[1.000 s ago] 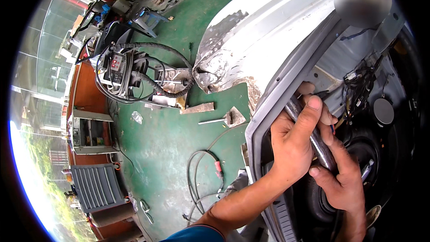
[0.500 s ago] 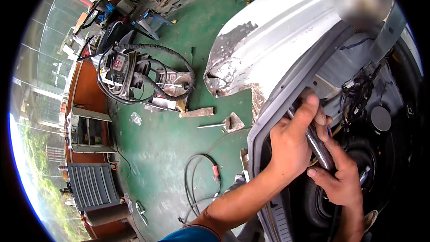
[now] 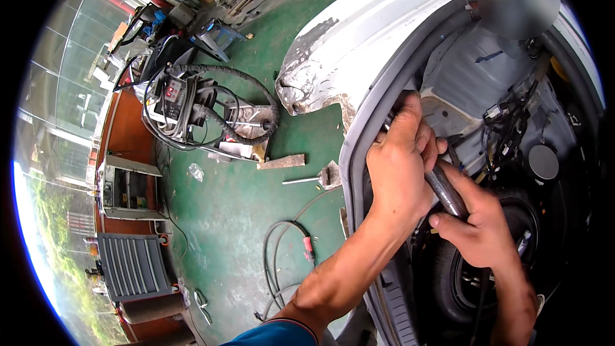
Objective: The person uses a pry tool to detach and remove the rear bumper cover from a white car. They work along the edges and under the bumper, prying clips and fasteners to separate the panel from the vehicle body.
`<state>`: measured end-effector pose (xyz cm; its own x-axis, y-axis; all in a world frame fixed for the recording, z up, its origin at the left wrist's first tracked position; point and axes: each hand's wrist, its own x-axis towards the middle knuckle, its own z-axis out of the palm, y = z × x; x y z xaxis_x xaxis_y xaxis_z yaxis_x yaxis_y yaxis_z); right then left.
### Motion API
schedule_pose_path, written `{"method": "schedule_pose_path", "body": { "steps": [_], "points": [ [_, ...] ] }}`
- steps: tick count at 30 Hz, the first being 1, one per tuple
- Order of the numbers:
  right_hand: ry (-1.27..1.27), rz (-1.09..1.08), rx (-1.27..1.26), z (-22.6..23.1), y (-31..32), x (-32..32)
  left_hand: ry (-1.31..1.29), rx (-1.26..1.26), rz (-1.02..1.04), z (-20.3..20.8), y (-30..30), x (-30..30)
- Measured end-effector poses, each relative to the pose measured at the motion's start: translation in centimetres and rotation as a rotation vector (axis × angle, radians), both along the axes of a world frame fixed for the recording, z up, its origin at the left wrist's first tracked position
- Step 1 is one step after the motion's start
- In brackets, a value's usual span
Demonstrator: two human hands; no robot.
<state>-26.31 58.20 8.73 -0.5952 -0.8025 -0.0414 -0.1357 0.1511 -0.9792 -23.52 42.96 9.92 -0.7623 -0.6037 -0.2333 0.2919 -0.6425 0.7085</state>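
Both my hands reach into the open rear compartment of a white car body (image 3: 378,19), close to its rubber-sealed edge (image 3: 359,147). A dark, tube-shaped metal tool (image 3: 446,193) slants between them. My left hand (image 3: 400,163) is wrapped round its upper part, with the thumb pointing up along it. My right hand (image 3: 477,221) grips the lower end, thumb on the near side and fingers behind. The tool's far tip is hidden by my left hand and the seal, so its exact kind cannot be made out.
Inside the compartment lie a spare wheel (image 3: 448,275), a loose wiring bundle (image 3: 506,122) and a round grey disc (image 3: 543,162). On the green floor are a cable-draped machine (image 3: 186,106), a wood block (image 3: 282,161), a coiled hose (image 3: 272,263) and a grey drawer cabinet (image 3: 134,266).
The car body and both my hands with the tool sit farther left and higher in view. More of the compartment's inside shows. Both hands keep their hold.
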Motion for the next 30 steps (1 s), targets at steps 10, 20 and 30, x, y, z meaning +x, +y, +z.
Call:
{"method": "schedule_pose_path", "body": {
  "steps": [10, 20, 30],
  "points": [
    [0.049, -0.034, -0.002, -1.2, -0.4, -0.6, 0.035, 0.069, -0.044, -1.2, -0.4, -0.2],
    [0.427, -0.139, 0.304, 2.4, -0.5, 1.3, 0.287, 0.104, -0.114, -0.7, -1.3, -0.8],
    [0.355, -0.058, 0.424, 2.9, -0.6, -0.3, 0.162, 0.246, -0.131, 0.2, -0.8, -0.6]
  ]
}}
